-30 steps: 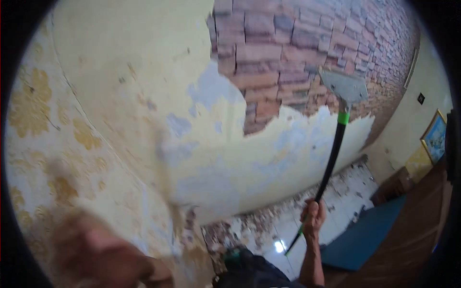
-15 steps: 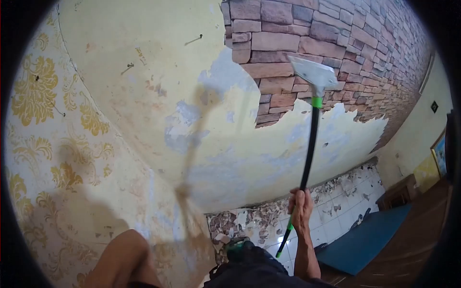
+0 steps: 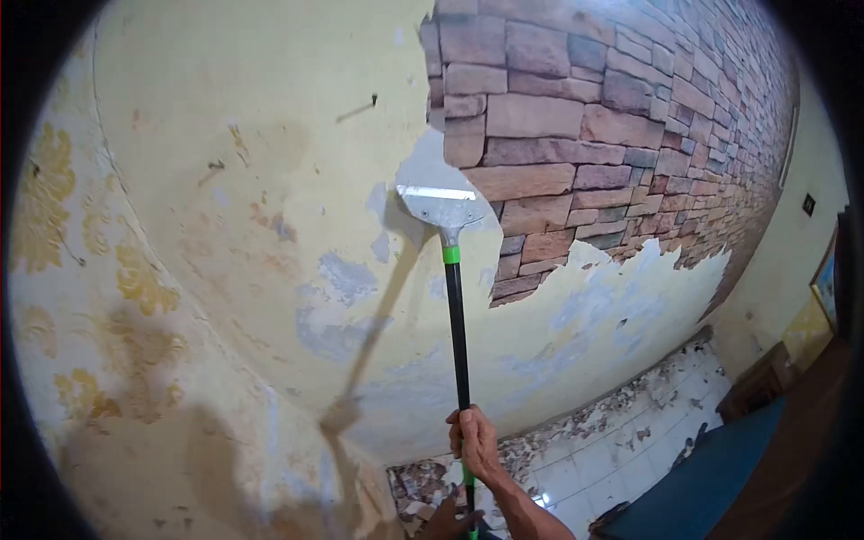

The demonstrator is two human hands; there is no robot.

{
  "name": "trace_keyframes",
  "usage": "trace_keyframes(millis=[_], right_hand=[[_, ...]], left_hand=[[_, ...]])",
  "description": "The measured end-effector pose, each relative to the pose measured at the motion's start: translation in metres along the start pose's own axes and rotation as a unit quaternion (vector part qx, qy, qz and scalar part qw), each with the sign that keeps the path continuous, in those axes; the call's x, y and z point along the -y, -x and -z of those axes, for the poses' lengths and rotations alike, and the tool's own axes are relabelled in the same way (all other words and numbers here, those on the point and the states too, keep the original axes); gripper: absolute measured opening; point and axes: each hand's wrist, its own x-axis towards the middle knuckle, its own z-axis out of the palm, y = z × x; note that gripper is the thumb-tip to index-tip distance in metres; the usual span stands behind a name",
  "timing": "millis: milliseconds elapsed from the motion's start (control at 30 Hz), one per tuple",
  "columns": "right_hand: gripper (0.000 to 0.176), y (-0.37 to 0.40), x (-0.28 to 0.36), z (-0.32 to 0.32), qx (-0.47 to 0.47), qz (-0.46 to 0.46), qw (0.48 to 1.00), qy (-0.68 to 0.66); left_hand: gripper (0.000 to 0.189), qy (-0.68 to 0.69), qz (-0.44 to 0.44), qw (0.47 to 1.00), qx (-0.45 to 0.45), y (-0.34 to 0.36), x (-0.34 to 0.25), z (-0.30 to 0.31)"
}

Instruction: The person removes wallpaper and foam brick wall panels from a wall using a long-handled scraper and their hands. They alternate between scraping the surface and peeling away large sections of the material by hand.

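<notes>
A long-handled scraper has a black pole with green bands and a wide metal blade. Its blade is at the yellowish wall, just left of the torn edge of the stone-pattern wallpaper. My right hand is wrapped round the middle of the pole. Lower down, at the bottom edge of the view, my left hand is in shadow around the pole's lower part, with its fingers only partly visible.
Gold-patterned wallpaper covers the wall at the left. Nails stick out of the bare wall. Torn scraps lie on the white tiled floor. At the lower right are a blue panel and brown wooden furniture.
The scraper blade has moved left and down in view, from in front of the stone-pattern wallpaper to the bare wall. My left hand has come in to the lower pole.
</notes>
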Motion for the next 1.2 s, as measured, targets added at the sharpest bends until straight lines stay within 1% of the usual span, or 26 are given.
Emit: trace_keyframes(millis=[67,100,167,300,367,400,500,567,600,633,700,733,767,800,833,867,900,967,1000,1033,1067,1100,1133,1167,1200], right_hand=[[0.047,-0.005,-0.005,-0.005,-0.001,-0.003,1.0,-0.023],[0.047,-0.009,-0.005,-0.007,0.006,0.006,1.0,-0.023],[0.052,-0.022,-0.009,-0.007,0.016,0.036,0.999,0.005],[0.055,-0.03,-0.018,-0.021,-0.013,0.043,0.999,0.024],[0.05,-0.032,-0.026,-0.026,-0.01,0.038,0.999,-0.013],[0.05,-0.033,-0.031,-0.026,-0.012,0.036,0.999,-0.008],[0.052,-0.045,-0.044,-0.024,-0.023,0.05,0.998,-0.016],[0.052,-0.053,-0.036,-0.035,-0.033,0.055,0.998,-0.009],[0.052,-0.059,-0.035,-0.038,-0.037,0.066,0.997,-0.005],[0.052,-0.06,-0.041,-0.038,-0.039,0.061,0.997,-0.005],[0.052,-0.056,-0.05,-0.036,-0.046,0.066,0.997,0.0],[0.052,-0.055,-0.051,-0.036,-0.044,0.067,0.997,0.001],[0.056,-0.054,-0.048,-0.036,-0.051,0.075,0.996,0.02],[0.06,-0.053,-0.046,-0.036,-0.059,0.081,0.994,0.038],[0.06,-0.059,-0.044,-0.032,-0.059,0.08,0.994,0.038],[0.06,-0.072,-0.026,-0.035,-0.064,0.088,0.993,0.049],[0.06,-0.079,-0.017,-0.037,-0.068,0.097,0.991,0.059],[0.06,-0.082,-0.016,-0.035,-0.062,0.107,0.989,0.075],[0.06,-0.076,-0.016,-0.032,-0.068,0.102,0.989,0.078],[0.061,-0.063,-0.018,-0.029,-0.074,0.091,0.99,0.081],[0.061,-0.054,-0.022,-0.025,-0.082,0.085,0.987,0.108],[0.061,-0.057,-0.021,-0.021,-0.079,0.099,0.986,0.107],[0.055,-0.061,-0.018,-0.016,-0.062,0.102,0.989,0.089],[0.049,-0.056,-0.017,-0.012,-0.051,0.095,0.992,0.069],[0.047,-0.067,0.011,-0.021,-0.07,0.096,0.989,0.092]], left_hand=[[0.074,0.054,0.074,0.996,0.021,-0.002,0.025,-0.038],[0.072,0.087,0.101,0.991,0.022,-0.009,0.035,-0.049],[0.067,0.142,0.14,0.98,0.012,-0.021,0.049,-0.06],[0.06,0.213,0.176,0.961,-0.004,-0.037,0.081,-0.059],[0.058,0.239,0.188,0.953,-0.005,-0.043,0.094,-0.05],[0.058,0.25,0.191,0.949,-0.003,-0.046,0.098,-0.047],[0.054,0.25,0.182,0.951,-0.013,-0.071,0.088,-0.027],[0.048,0.228,0.174,0.957,-0.039,-0.08,0.081,-0.013],[0.054,0.226,0.094,0.96,-0.138,-0.092,0.099,-0.026],[0.054,0.226,0.099,0.96,-0.136,-0.094,0.118,-0.037],[0.053,0.222,0.079,0.965,-0.118,-0.089,0.117,-0.03],[0.054,0.245,0.074,0.958,-0.126,-0.08,0.106,-0.029],[0.054,0.247,0.068,0.958,-0.129,-0.089,0.105,-0.033],[0.055,0.217,0.069,0.966,-0.125,-0.095,0.109,-0.038],[0.056,0.186,0.073,0.973,-0.119,-0.095,0.109,-0.042],[0.058,0.242,0.084,0.959,-0.118,-0.105,0.075,-0.021],[0.058,0.24,0.085,0.96,-0.117,-0.102,0.066,-0.011],[0.055,0.228,0.091,0.966,-0.088,-0.115,0.054,0.001],[0.055,0.259,0.065,0.962,-0.052,-0.115,0.097,-0.031],[0.055,0.269,0.095,0.957,-0.059,-0.096,0.08,-0.034],[0.055,0.227,0.107,0.965,-0.072,-0.077,0.074,-0.048],[0.055,0.183,0.106,0.973,-0.092,-0.073,0.072,-0.056],[0.057,0.235,0.092,0.966,-0.063,-0.072,0.065,-0.052],[0.057,0.232,0.091,0.966,-0.063,-0.081,0.062,-0.049],[0.058,0.218,0.082,0.97,-0.074,-0.101,0.058,-0.044]])
